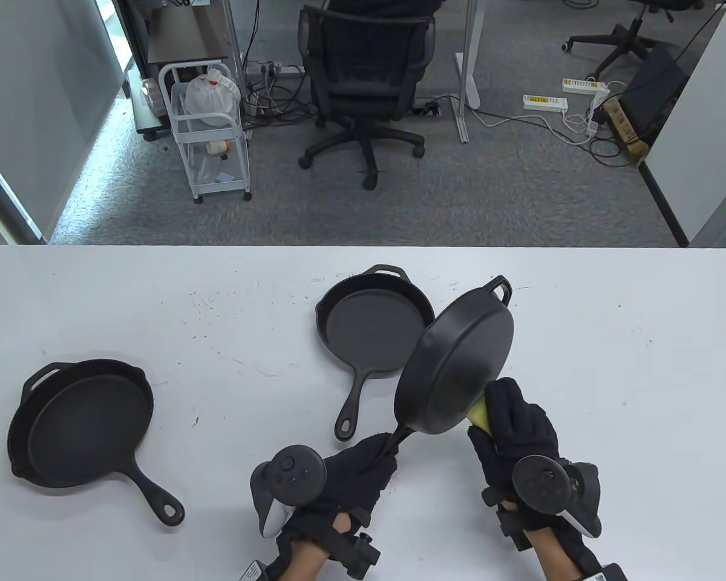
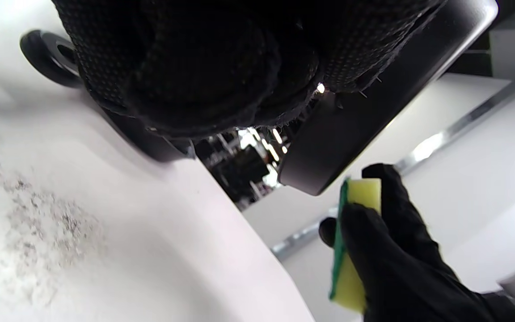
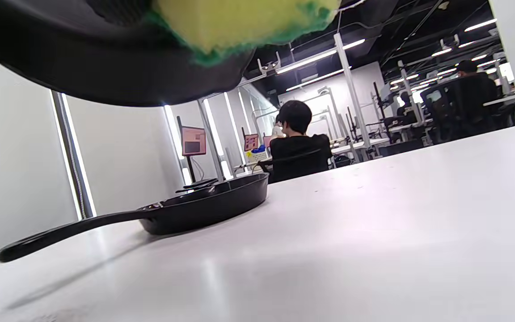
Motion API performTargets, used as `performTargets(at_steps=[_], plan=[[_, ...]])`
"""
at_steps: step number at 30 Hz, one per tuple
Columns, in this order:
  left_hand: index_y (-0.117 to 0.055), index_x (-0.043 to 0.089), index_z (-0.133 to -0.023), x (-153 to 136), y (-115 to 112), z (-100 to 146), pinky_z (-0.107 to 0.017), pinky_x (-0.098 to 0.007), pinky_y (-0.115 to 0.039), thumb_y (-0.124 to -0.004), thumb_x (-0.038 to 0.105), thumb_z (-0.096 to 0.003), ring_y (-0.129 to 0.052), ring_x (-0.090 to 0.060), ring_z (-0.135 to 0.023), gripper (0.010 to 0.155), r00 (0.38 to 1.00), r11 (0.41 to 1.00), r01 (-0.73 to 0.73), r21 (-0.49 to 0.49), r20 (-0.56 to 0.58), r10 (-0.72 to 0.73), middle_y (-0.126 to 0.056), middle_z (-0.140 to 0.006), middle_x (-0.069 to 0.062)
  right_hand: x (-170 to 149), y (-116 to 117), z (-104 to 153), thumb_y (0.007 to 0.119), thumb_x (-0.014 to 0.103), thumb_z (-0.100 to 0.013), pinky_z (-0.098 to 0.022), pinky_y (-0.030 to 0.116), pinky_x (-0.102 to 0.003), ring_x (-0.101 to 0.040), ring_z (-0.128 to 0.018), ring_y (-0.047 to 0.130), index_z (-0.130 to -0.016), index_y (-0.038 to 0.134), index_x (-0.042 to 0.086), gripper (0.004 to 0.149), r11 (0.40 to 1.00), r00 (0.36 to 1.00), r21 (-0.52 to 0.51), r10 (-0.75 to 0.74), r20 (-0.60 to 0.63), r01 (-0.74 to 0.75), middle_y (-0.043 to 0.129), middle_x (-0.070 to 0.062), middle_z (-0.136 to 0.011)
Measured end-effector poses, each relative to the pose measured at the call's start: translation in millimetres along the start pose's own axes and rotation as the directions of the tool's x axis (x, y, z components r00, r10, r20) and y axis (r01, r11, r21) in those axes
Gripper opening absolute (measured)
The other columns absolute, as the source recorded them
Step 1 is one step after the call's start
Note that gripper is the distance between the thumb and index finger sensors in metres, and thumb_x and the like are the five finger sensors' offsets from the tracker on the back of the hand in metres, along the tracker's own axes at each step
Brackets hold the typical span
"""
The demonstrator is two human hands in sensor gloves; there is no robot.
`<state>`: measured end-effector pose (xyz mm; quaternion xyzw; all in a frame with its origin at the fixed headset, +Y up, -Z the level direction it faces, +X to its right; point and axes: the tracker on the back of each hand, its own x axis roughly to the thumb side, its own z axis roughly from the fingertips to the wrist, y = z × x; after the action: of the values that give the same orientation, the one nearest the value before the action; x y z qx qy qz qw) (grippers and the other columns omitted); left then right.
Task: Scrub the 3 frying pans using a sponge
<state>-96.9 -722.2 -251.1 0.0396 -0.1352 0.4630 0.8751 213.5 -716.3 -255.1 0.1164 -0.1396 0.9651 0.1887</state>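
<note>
Right hand (image 1: 514,430) presses spongy yellow sponge (image 1: 481,419) against round black pan (image 1: 457,360).

The lifted pan (image 1: 457,363) hides most of the sponge (image 1: 481,419); its handle vanishes inside the left hand (image 1: 354,478). Its inner face cannot be seen.

both hands wore black knitted sensor gloves with a fuzzy, pilled surface; a fine dotted weave showed close up on the left hand (image 1: 357,478). each back carried a dark grey, rounded tracker with a ring-shaped head, small buttons and a white underside. black straps and a boxy black clip sat at each wrist. right hand (image 1: 523,436) matched; white labels showed near both cuffs.
</note>
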Motion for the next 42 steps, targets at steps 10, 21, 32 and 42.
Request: performTargets(at_steps=[10, 21, 32, 42], plan=[[-0.069, 0.021, -0.110, 1.6, 25.8, -14.3, -0.059, -0.057, -0.080, -0.075, 0.045, -0.0489, -0.098, -0.023, -0.045, 0.066, 0.938, 0.915, 0.340, 0.218, -0.152, -0.312, -0.094, -0.074, -0.006, -18.4, -6.4, 7.0, 0.071, 0.052, -0.050, -0.075, 0.053, -0.059, -0.032, -0.098, 0.070, -0.109, 0.037, 0.038, 0.070, 0.993, 0.995, 0.060, -0.098, -0.036, 0.100, 0.046, -0.002, -0.117], [-0.055, 0.031, -0.113, -19.1, 13.2, -89.6, -0.065, -0.061, -0.073, -0.076, 0.034, -0.0513, -0.091, -0.029, -0.061, 0.066, 0.810, 0.854, 0.520, 0.024, -0.331, -0.484, -0.081, -0.089, -0.012, -5.9, 2.9, 7.8, 0.072, 0.052, -0.050, -0.075, 0.052, -0.059, -0.031, -0.099, 0.069, -0.109, 0.037, 0.038, 0.070, 0.987, 0.993, 0.113, -0.116, 0.021, 0.113, 0.047, -0.002, -0.117], [-0.057, 0.035, -0.113, -46.4, -2.6, -111.8, -0.067, -0.061, -0.072, -0.071, 0.036, -0.0513, -0.091, -0.028, -0.065, 0.063, 0.765, 0.838, 0.538, -0.091, -0.366, -0.531, -0.080, -0.091, -0.011, -5.2, -2.2, 6.5, 0.072, 0.053, -0.050, -0.075, 0.051, -0.059, -0.031, -0.100, 0.068, -0.109, 0.037, 0.038, 0.070, 0.989, 0.991, 0.085, -0.128, 0.030, 0.125, 0.047, -0.002, -0.117], [-0.050, 0.031, -0.114, -55.3, -12.1, -114.3, -0.072, -0.064, -0.062, -0.066, 0.038, -0.0501, -0.081, -0.035, -0.085, 0.067, 0.718, 0.813, 0.548, -0.198, -0.386, -0.579, -0.059, -0.110, -0.016, -4.6, -6.6, 8.9, 0.072, 0.053, -0.050, -0.075, 0.051, -0.059, -0.031, -0.100, 0.068, -0.109, 0.038, 0.038, 0.070, 0.990, 0.991, 0.064, -0.130, 0.040, 0.127, 0.048, -0.002, -0.117]])
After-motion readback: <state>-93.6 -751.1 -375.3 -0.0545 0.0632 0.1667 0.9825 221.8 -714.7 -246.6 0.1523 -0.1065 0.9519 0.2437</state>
